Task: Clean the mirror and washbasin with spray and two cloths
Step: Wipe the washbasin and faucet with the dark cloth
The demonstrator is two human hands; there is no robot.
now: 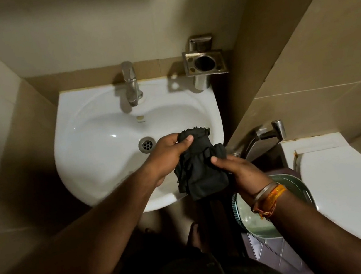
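Head view: one black cloth (pixel 200 169), one basin (pixel 102 135), one tap (pixel 130 83). Left hand (pixel 168 155) and right hand (pixel 240 172) both grip the bunched cloth over the basin's front right rim.

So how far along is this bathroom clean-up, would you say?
Hard to call anything finished: the washbasin looks white and glossy, but that alone doesn't prove it has been wiped. In hand: the left hand and right hand both grip a bunched black cloth over the basin's front edge. The mirror, the spray and a second cloth are out of view, so what's left is unclear.
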